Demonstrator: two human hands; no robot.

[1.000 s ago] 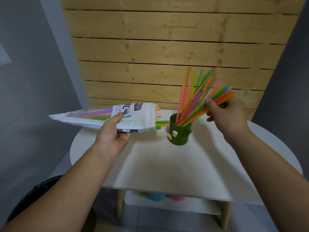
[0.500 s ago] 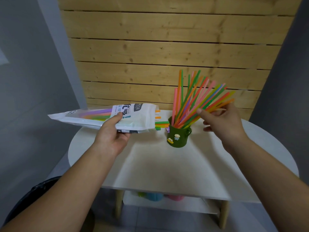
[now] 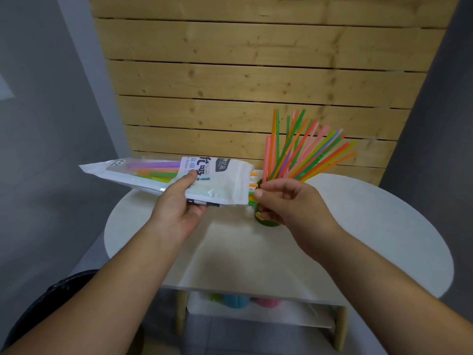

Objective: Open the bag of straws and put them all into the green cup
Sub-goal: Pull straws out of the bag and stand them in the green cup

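Since half a second ago the right hand [image 3: 289, 206] has left the fan of standing straws [image 3: 302, 155] and dropped to the mouth of the bag [image 3: 225, 185], which has hardly shifted. The left hand [image 3: 179, 208] grips the bag round its middle, thumb on top, holding it above the worktop [image 3: 358, 226]. The bag's long axis runs from 9 o'clock to 3 o'clock, with the open mouth at 3 o'clock. The remaining straws [image 3: 153, 166] lie along that line, a few ends poking out. The right hand is the nearer one, with curled fingers and thumb and forefinger right at the lowest ends, though I cannot tell whether it has a firm pinch. The green cup [image 3: 266, 222] stands on the worktop just behind that hand, mostly hidden, at 3 o'clock from the mouth. A straight pull toward 3 o'clock looks the way to draw the next bunch.
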